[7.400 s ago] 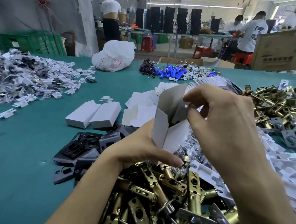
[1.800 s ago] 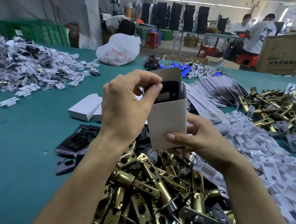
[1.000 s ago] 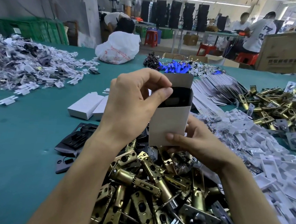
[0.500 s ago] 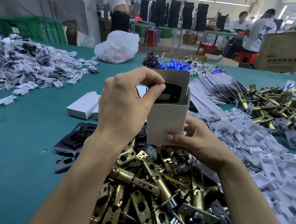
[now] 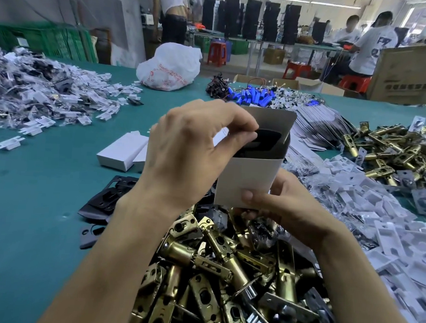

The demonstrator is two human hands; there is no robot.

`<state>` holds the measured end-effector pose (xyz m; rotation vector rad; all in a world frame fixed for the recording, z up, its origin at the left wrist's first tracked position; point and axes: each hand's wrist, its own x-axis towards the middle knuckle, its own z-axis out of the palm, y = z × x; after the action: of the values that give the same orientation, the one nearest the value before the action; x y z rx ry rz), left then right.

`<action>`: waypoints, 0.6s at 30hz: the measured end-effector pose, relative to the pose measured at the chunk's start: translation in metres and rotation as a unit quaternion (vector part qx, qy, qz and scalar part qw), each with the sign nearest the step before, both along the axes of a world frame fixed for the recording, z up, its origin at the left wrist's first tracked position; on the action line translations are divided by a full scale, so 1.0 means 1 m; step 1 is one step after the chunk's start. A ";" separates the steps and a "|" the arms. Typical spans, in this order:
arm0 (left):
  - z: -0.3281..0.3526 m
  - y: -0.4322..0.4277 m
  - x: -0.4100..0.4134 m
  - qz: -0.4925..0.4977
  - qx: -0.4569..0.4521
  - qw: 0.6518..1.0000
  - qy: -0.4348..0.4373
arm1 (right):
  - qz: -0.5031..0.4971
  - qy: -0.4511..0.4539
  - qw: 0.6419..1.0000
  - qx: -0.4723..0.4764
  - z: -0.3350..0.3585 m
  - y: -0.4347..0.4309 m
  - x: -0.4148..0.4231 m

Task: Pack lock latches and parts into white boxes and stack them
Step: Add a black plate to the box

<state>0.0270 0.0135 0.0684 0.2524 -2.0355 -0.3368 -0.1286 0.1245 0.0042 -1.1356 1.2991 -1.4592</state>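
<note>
My right hand (image 5: 276, 202) grips the bottom of an upright white box (image 5: 249, 178) with its top flap raised. My left hand (image 5: 190, 150) pinches a black plate (image 5: 265, 139) that sits partly inside the box's open top. Below the hands lies a heap of brass lock latches (image 5: 215, 273). Two closed white boxes (image 5: 122, 150) lie side by side on the green table (image 5: 29, 212) to the left. More black plates (image 5: 107, 197) lie under my left wrist.
White plastic parts (image 5: 378, 221) pile up at the right, with more brass latches (image 5: 394, 152) behind them. Bagged parts (image 5: 36, 93) cover the far left. Flat box blanks (image 5: 316, 127), blue batteries (image 5: 251, 96) and a white bag (image 5: 170, 69) lie further back. People work at benches beyond.
Since a second ago the black plate has sunk a little deeper into the box under my left fingers. My right hand keeps the same grip at the bottom.
</note>
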 end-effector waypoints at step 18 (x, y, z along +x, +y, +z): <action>0.003 0.007 -0.001 -0.001 0.012 0.999 0.040 | 0.054 -0.089 0.995 0.004 0.001 -0.004 0.010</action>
<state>0.0255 0.0205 0.0712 0.2475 -1.9547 -0.3673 -0.1187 0.1203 0.0049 -1.0292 1.1029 -1.4381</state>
